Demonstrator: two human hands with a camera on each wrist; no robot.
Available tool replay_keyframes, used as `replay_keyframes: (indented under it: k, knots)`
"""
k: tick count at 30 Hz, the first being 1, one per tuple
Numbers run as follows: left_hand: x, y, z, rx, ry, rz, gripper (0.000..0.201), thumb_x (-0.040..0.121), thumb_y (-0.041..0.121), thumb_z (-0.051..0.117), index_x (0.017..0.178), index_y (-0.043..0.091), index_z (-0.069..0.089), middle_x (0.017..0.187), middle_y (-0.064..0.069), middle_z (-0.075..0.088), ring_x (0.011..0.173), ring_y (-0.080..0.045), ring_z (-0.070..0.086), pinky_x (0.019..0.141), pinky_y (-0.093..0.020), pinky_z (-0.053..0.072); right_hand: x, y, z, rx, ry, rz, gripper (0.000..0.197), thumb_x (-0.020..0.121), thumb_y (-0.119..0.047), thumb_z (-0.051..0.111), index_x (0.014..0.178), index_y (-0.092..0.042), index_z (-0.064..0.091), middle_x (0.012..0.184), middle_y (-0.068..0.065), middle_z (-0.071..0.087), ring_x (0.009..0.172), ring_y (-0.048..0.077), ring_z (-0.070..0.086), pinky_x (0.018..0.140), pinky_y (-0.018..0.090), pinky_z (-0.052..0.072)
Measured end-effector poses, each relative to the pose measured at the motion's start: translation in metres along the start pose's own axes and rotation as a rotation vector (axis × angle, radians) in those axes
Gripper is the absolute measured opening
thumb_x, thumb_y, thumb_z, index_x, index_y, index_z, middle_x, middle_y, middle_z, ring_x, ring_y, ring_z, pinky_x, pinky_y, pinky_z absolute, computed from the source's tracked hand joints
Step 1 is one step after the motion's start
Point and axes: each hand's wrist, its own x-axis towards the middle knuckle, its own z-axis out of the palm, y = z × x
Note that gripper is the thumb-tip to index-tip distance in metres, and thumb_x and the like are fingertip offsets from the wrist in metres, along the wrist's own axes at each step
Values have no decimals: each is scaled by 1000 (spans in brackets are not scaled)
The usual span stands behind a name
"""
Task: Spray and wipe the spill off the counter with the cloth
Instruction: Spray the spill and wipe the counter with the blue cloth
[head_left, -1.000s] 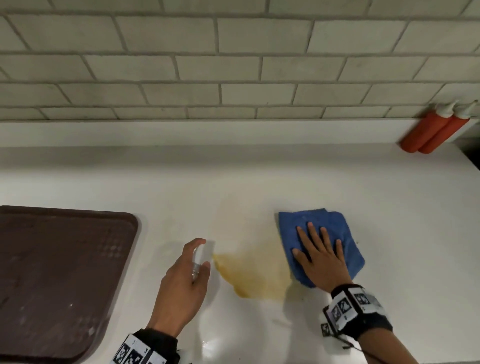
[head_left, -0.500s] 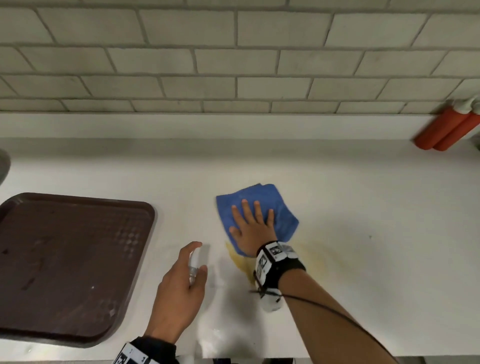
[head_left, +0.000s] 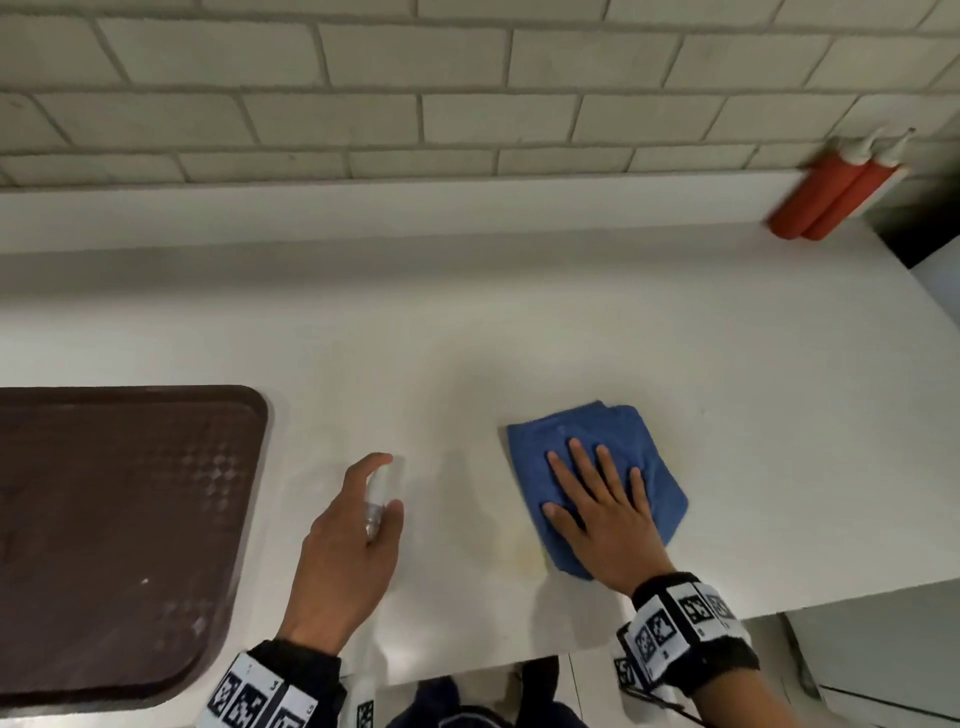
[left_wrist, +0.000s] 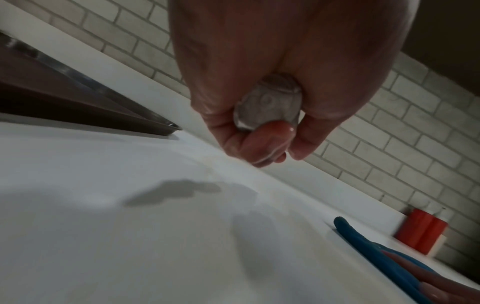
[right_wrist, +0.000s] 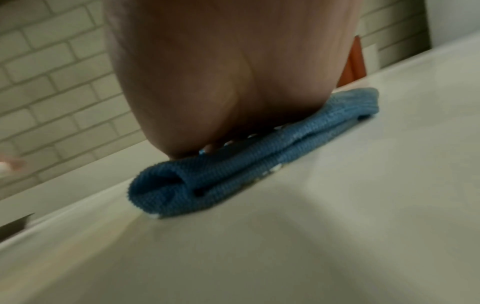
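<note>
Head view | your right hand (head_left: 605, 525) is pressing flat, fingers straight, on the folded blue cloth (head_left: 597, 457) on the white bench (head_left: 727, 364) | left-hand (head_left: 343, 561) grip is holding the small clear spray bottle (head_left: 376, 501) | faint yellow spill (head_left: 522, 545) is lingering at the cloth's left edge: be sweeping firmly over it.

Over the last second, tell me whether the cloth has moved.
Yes. The cloth swept left toward the tray, then back right toward the red bottles, under the right hand.
</note>
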Motion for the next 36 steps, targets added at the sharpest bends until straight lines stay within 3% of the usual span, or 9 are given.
replay_keyframes:
  k: [3, 8, 12, 15, 17, 21, 24, 30, 36]
  knots:
    - [-7, 12, 4, 13, -12, 16, 44, 98, 30, 56, 134, 50, 40, 86, 11, 65, 79, -7, 64, 76, -31, 48, 21, 32, -13, -10, -6, 104, 77, 75, -77, -18, 146, -45, -18, 159, -12, -19, 148, 20, -13, 115, 54, -7]
    - [-35, 22, 16, 21, 42, -10, 43, 98, 32, 55, 133, 50, 39, 82, 6, 65, 68, -10, 62, 69, -32, 50, 83, 29, -35, 53, -60, 208, 63, 98, -56, 16, 152, -36, -10, 161, -4, -18, 147, 29, -16, 114, 64, -4]
    - [-62, 28, 27, 35, 64, -32, 44, 98, 33, 54, 132, 54, 38, 85, 4, 65, 74, -14, 62, 74, -37, 53, 87, -16, -33, 8, -82, 40, 61, 100, -52, 12, 153, -32, -8, 161, 0, -19, 146, 33, -18, 113, 65, -7]
    - [-76, 34, 36, 41, 108, -55, 44, 98, 31, 54, 132, 53, 38, 84, 2, 64, 76, -14, 63, 72, -36, 50, 58, -47, -16, -2, -119, -186, 67, 93, -60, -9, 153, -31, -8, 160, 0, -20, 146, 32, -20, 112, 63, -14]
    - [-82, 36, 42, 44, 136, -69, 43, 98, 30, 55, 132, 52, 39, 82, 1, 64, 72, -14, 62, 68, -34, 48, 30, -61, -2, -10, -120, -293, 79, 88, -61, -18, 155, -29, 9, 163, 3, -1, 148, 36, -4, 111, 62, -11]
    - [-93, 42, 59, 44, 147, -86, 41, 98, 28, 55, 132, 48, 41, 76, -1, 64, 66, -17, 61, 65, -34, 48, -17, -48, 27, -28, 12, -353, 57, 99, -54, 19, 148, -30, 35, 157, 1, 31, 143, 33, 27, 108, 59, 11]
    - [-99, 52, 76, 39, 134, -89, 40, 99, 28, 54, 132, 47, 40, 82, 4, 65, 70, -15, 63, 66, -29, 47, -41, -11, 26, 1, 58, -312, 57, 96, -57, 28, 148, -33, 34, 157, -2, 31, 143, 29, 29, 108, 57, 13]
    - [-107, 71, 109, 35, 64, -48, 42, 99, 29, 55, 123, 59, 37, 79, 2, 64, 67, -17, 62, 66, -33, 50, -53, 75, 18, 37, 32, -68, 62, 97, -62, 13, 147, -35, 35, 157, -4, 31, 143, 27, 31, 111, 56, 11]
    - [-95, 96, 123, 43, 52, 26, 42, 97, 29, 56, 124, 57, 40, 72, 2, 62, 60, -17, 60, 61, -33, 49, -61, 140, -1, 99, 68, 227, 75, 82, -68, -4, 151, -38, -8, 159, -10, -16, 149, 22, -10, 114, 55, -11]
